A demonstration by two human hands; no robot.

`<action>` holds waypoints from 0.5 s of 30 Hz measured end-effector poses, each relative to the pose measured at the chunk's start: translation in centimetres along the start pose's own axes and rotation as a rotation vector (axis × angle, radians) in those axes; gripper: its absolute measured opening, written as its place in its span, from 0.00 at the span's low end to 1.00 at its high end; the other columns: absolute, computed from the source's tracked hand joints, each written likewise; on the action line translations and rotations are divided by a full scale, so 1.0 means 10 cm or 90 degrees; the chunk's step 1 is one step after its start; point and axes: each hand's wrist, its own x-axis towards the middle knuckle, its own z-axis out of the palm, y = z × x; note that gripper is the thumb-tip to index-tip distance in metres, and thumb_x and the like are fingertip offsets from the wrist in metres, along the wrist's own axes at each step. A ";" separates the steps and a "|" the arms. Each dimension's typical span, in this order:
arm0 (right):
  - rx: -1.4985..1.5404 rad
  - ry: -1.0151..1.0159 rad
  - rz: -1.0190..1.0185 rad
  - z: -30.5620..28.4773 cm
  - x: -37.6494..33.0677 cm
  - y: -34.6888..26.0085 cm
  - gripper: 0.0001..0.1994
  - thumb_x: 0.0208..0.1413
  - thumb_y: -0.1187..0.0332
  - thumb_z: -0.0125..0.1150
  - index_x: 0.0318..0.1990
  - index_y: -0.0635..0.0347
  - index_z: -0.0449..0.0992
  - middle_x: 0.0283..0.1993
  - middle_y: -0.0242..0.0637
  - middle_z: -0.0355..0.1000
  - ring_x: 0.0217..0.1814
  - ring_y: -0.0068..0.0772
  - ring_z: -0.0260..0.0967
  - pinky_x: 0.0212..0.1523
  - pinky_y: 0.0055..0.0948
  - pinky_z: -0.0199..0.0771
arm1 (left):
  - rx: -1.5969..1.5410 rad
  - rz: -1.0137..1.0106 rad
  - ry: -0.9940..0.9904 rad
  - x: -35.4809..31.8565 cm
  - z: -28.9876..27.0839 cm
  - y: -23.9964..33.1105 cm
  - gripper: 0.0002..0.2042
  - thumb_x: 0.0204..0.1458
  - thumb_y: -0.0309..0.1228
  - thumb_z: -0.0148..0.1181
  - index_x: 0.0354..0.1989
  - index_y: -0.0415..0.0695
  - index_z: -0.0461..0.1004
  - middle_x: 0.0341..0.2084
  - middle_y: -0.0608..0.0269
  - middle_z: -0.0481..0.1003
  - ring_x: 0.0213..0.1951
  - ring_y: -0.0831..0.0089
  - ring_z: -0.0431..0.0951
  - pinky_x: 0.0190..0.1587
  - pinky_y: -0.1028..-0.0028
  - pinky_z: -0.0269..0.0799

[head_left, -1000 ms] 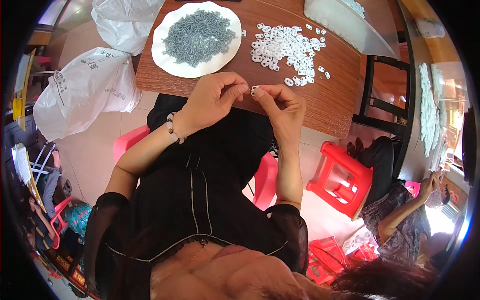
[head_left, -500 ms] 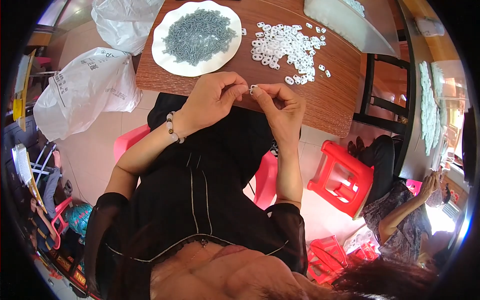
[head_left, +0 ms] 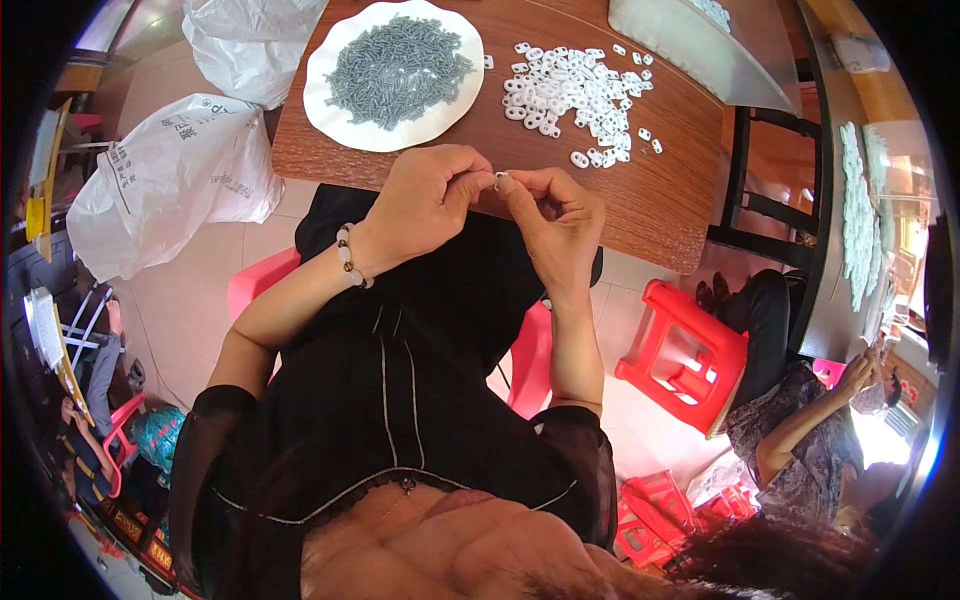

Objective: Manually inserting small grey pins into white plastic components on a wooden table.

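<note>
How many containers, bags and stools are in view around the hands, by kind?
White plate of grey pieces: 1
White plastic bags: 2
Red stool: 1
Total: 4
Both hands, left hand and right hand, pinch one small white piece.

Surface (head_left: 660, 200): brown wood grain. White plate (head_left: 340, 115) carries grey pieces (head_left: 398, 68); loose rings (head_left: 575, 90) beside it are white. Stool (head_left: 685, 355) red, plastic bags (head_left: 165, 180) white, bracelet (head_left: 350, 258) white-beaded.

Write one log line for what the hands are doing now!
left hand: pinching small white piece | right hand: pinching same piece | place: over wooden table edge
</note>
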 end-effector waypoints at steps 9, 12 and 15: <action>0.095 -0.020 0.056 -0.03 0.02 0.03 0.04 0.54 0.76 0.63 0.36 0.68 0.79 0.30 0.32 0.77 0.32 0.16 0.71 0.36 0.16 0.71 | -0.052 -0.036 -0.033 0.01 0.03 -0.04 0.03 0.53 0.22 0.57 0.30 0.35 0.74 0.22 0.54 0.76 0.23 0.67 0.75 0.27 0.72 0.68; 0.128 -0.015 0.051 -0.04 0.04 0.03 0.05 0.54 0.75 0.64 0.35 0.68 0.79 0.30 0.32 0.77 0.32 0.16 0.71 0.37 0.17 0.71 | -0.125 -0.053 -0.041 0.03 0.02 -0.07 0.08 0.57 0.27 0.55 0.31 0.34 0.74 0.22 0.60 0.77 0.23 0.76 0.74 0.27 0.75 0.68; 0.148 -0.004 0.065 -0.05 0.04 0.06 0.05 0.54 0.74 0.64 0.35 0.67 0.79 0.30 0.32 0.77 0.32 0.17 0.71 0.37 0.17 0.71 | -0.127 -0.099 -0.094 0.04 -0.04 -0.08 0.12 0.63 0.32 0.51 0.37 0.36 0.76 0.24 0.69 0.75 0.26 0.84 0.69 0.29 0.83 0.66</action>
